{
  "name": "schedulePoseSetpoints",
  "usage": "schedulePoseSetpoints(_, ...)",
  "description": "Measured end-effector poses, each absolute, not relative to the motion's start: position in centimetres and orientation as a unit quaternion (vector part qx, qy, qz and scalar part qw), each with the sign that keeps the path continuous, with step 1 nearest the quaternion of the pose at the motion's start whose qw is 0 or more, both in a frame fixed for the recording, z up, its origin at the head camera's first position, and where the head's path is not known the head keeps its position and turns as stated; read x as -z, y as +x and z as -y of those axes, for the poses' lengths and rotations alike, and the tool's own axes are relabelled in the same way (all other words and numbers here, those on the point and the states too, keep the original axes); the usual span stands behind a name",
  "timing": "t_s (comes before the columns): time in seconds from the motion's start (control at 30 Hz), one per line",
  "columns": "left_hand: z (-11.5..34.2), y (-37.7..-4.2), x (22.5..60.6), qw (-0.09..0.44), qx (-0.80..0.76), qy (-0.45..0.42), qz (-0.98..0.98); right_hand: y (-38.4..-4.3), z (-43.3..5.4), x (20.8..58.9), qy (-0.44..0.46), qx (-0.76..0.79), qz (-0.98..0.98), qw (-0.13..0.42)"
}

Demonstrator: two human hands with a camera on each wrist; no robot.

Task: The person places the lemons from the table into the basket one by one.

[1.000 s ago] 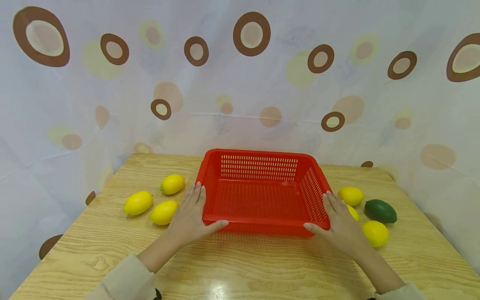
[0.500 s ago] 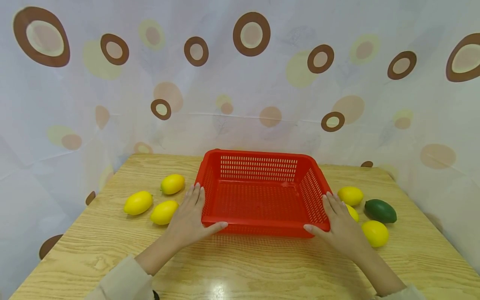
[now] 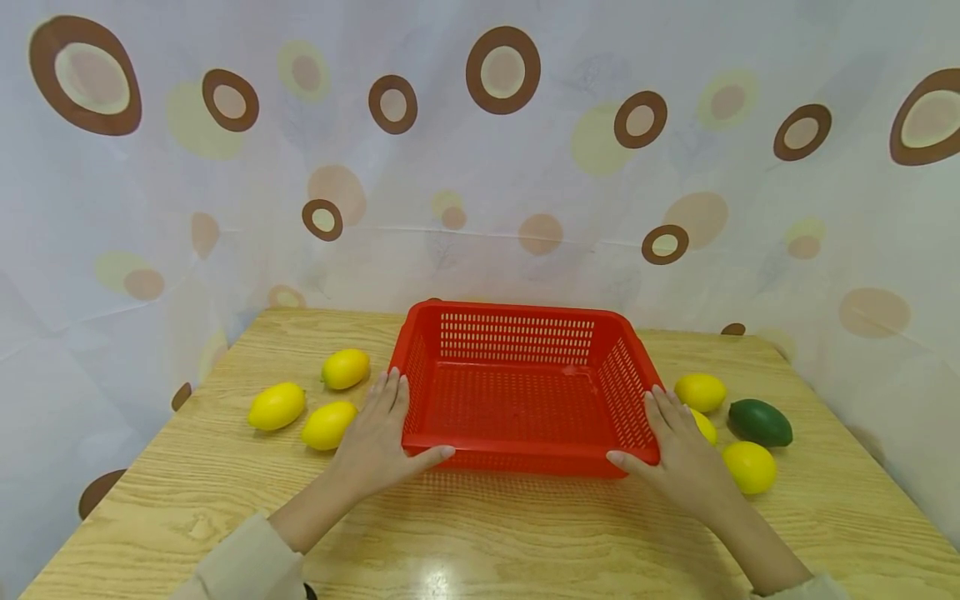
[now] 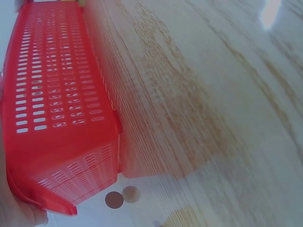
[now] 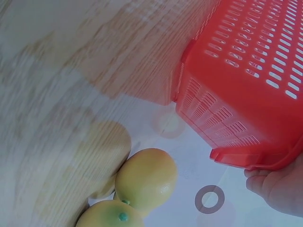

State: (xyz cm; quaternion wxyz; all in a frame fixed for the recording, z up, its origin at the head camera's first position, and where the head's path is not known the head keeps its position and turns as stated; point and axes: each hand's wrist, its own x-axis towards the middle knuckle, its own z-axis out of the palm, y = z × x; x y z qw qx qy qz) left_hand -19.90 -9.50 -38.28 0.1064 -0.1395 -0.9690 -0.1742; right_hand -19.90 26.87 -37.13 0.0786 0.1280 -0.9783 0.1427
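Note:
A red plastic basket [image 3: 517,400] with slotted walls sits on the wooden table, nothing lying inside. My left hand [image 3: 372,442] holds its near left corner, thumb on the front rim and fingers along the left side. At the near right corner my right hand [image 3: 678,446] holds it the same way. In the left wrist view the basket's slotted wall [image 4: 57,85] fills the left, with part of my hand [image 4: 21,210] below the rim. Fingertips of my right hand [image 5: 279,187] show under the rim in the right wrist view.
Left of the basket lie yellow lemons [image 3: 277,407], one close beside my left hand. On the right are more lemons [image 3: 750,467], one partly hidden by my right hand, and a dark green oval fruit [image 3: 761,422]. A patterned curtain [image 3: 450,167] hangs behind the wooden table [image 3: 487,542].
The basket has shifted very slightly toward me, with both hands staying on its corners. The lemons and the green fruit lie where they were.

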Motion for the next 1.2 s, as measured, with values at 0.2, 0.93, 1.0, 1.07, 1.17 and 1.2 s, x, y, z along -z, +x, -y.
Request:
schedulePoseSetpoints(0.2,9.5,-19.9,38.3,0.108,0.176,-0.139,0.969,-20.0,-26.9,37.1,0.129,-0.143,0.978,0.08)
schedulePoseSetpoints(0.93,9.7,-19.6,38.4,0.118,0.175,-0.143,0.967,-19.5,-26.9,37.2,0.137,-0.12,0.979,0.092)
schedulePoseSetpoints(1.0,9.9,-19.6,38.5,0.12,0.184,-0.145,0.965,-19.5,-26.8,37.2,0.138,-0.115,0.979,0.094)
schedulePoseSetpoints(1.07,10.1,-19.5,38.6,0.122,0.201,-0.147,0.961,-19.5,-26.7,37.1,0.138,-0.112,0.979,0.098)
schedulePoseSetpoints(1.17,10.5,-19.6,38.7,0.131,0.239,-0.149,0.95,-19.5,-26.5,36.9,0.146,-0.11,0.977,0.112)
schedulePoseSetpoints(1.2,10.6,-19.6,38.7,0.138,0.252,-0.152,0.946,-19.6,-26.4,36.8,0.148,-0.109,0.976,0.116)
